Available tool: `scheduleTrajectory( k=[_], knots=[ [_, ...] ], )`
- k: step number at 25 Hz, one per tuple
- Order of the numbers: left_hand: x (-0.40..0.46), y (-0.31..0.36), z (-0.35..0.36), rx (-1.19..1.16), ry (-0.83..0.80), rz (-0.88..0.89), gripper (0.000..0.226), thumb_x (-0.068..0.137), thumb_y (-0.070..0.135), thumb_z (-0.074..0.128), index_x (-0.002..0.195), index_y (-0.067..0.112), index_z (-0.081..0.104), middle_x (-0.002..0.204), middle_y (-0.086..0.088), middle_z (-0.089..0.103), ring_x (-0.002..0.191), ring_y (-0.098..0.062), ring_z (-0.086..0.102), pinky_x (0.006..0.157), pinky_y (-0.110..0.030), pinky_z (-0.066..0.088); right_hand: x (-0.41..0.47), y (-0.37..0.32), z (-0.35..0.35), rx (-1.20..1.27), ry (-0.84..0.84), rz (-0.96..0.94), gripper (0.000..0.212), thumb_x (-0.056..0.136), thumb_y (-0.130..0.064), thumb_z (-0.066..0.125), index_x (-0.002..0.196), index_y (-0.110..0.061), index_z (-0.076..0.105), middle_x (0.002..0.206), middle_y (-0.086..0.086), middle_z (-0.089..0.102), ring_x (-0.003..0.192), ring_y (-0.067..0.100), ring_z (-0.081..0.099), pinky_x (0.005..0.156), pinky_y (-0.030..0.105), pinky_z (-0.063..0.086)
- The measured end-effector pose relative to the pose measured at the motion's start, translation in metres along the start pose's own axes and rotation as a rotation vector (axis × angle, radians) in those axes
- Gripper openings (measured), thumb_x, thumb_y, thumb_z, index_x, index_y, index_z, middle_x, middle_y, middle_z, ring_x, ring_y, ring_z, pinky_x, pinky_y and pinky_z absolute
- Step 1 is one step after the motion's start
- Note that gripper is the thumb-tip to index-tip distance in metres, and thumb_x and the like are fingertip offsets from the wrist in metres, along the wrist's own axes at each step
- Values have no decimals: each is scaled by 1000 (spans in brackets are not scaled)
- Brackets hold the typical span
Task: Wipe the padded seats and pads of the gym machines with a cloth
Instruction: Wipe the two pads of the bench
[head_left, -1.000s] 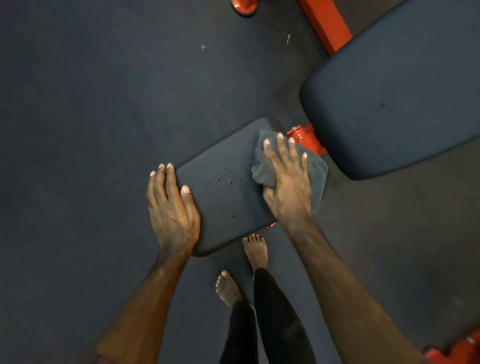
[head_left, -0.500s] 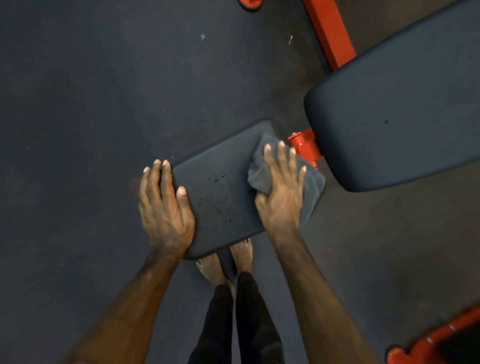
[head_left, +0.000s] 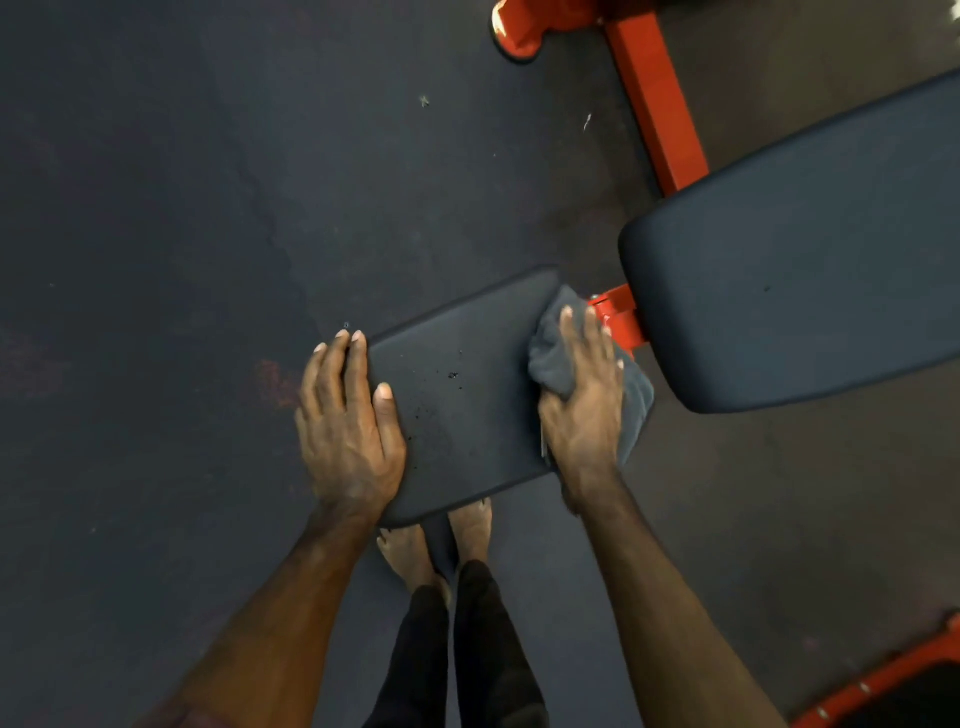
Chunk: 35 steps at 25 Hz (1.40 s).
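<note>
A small black padded seat (head_left: 467, 395) of a weight bench lies below me, with dark specks near its middle. My right hand (head_left: 584, 410) presses a bunched grey cloth (head_left: 636, 400) onto the seat's right end, fingers spread over it. My left hand (head_left: 348, 426) lies flat on the seat's left end, fingers apart, thumb on the pad's top. The larger black back pad (head_left: 810, 275) sits to the right, separated from the seat by an orange bracket (head_left: 618, 317).
The orange frame beam (head_left: 654, 98) and foot (head_left: 519, 31) run up at the top. Another orange frame piece (head_left: 883, 686) shows at the bottom right. My bare feet (head_left: 441, 540) stand on the dark rubber floor (head_left: 182, 208) just under the seat's near edge.
My right hand with the cloth stays at the seat's right end, shifted slightly toward its near corner. My feet have come together under the seat. The left hand stays planted.
</note>
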<state>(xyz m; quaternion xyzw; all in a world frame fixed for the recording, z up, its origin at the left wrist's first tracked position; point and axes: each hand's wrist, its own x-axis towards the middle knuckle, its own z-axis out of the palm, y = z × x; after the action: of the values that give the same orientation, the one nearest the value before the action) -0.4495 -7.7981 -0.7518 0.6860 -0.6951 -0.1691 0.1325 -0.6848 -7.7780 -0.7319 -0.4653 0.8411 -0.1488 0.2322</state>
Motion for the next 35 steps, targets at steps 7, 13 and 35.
scheduleTrajectory(
  k=[7, 13, 35],
  knots=[
    [0, -3, 4, -5, -9, -15, 58, 109, 33, 39, 164, 14, 33, 169, -5, 32, 156, -28, 28, 119, -51, 34, 77, 7, -1, 26, -113, -384, 78, 77, -15, 48, 155, -19, 49, 168, 2, 36, 158, 27, 27, 131, 52, 15],
    [-1, -1, 1, -8, -16, -34, 57, 108, 32, 40, 163, 14, 35, 168, -5, 34, 155, -29, 30, 113, -55, 39, -36, 20, -11, -36, -79, -164, 84, 82, -16, 58, 162, -28, 37, 172, 1, 28, 160, 25, 20, 129, 54, 20],
    [0, -3, 2, -14, -10, -40, 58, 108, 33, 40, 164, 17, 35, 169, -3, 33, 157, -26, 28, 117, -51, 37, -14, -16, 25, -240, -145, -477, 96, 78, -22, 71, 164, -31, 30, 175, -3, 15, 163, 25, 5, 129, 60, 9]
  ],
)
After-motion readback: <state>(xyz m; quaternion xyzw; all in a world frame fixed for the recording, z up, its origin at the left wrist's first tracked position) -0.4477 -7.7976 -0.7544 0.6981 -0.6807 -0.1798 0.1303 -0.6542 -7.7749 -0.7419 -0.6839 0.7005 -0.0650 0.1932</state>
